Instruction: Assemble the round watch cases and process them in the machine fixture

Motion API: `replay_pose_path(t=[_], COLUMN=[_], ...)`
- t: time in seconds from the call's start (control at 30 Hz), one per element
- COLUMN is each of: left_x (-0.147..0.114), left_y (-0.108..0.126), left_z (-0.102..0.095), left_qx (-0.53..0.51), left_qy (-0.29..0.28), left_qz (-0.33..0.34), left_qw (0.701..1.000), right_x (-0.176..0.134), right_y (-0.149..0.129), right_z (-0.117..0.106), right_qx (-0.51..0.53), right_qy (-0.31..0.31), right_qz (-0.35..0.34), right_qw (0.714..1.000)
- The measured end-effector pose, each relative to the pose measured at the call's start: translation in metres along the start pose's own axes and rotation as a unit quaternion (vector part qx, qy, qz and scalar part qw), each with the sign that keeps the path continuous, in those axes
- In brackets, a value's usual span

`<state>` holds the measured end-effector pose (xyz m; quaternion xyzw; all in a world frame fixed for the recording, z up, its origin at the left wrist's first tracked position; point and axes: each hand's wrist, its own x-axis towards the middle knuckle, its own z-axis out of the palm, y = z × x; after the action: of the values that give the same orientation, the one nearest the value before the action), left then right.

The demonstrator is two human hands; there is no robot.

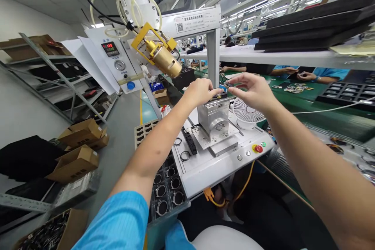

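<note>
My left hand (200,93) rests at the top of a metal fixture block (213,119), its thumb and fingers closed at the dark holder (224,94) there. What lies between those fingertips is hidden. Just to the right, my right hand (253,90) pinches a small dark part (227,84) between thumb and fingertips, slightly above the holder. The part is too small to name. Above and to the left of both hands hangs a gold-coloured cylindrical tool head (166,61), tilted and apart from the fixture.
A white fan (247,111) stands right of the fixture, behind a red stop button (258,149). Round rings (185,156) lie on the machine base. A tray of rings (166,187) sits at its left. Co-workers' hands (306,76) show across the green bench (310,103).
</note>
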<state>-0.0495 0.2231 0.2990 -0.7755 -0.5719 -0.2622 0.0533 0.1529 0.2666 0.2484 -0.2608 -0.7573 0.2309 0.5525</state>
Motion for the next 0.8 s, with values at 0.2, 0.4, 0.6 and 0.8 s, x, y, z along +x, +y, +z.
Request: replay_pose_path(t=[0.2,0.4,0.6,0.8], left_x=[-0.013,-0.037,-0.045,-0.132], left_y=[-0.01,-0.033,-0.034,-0.017], left_z=[0.001,0.017,0.023,0.043], left_qx=[-0.039,-0.05,-0.058,-0.157], left_qy=[-0.038,-0.022,-0.013,0.132], left_qz=[0.061,0.132,0.109,0.121], left_qw=[0.997,0.99,0.992,0.971], right_x=[-0.112,-0.22,-0.249,-0.258], right_y=[0.001,0.064,0.096,0.104], right_z=[-0.059,-0.066,-0.033,-0.017], right_qx=[0.028,0.031,-0.145,-0.244], right_qy=[0.044,0.017,-0.144,-0.2], right_qz=[0.134,0.385,0.419,0.386], right_qw=[0.99,0.922,0.885,0.867])
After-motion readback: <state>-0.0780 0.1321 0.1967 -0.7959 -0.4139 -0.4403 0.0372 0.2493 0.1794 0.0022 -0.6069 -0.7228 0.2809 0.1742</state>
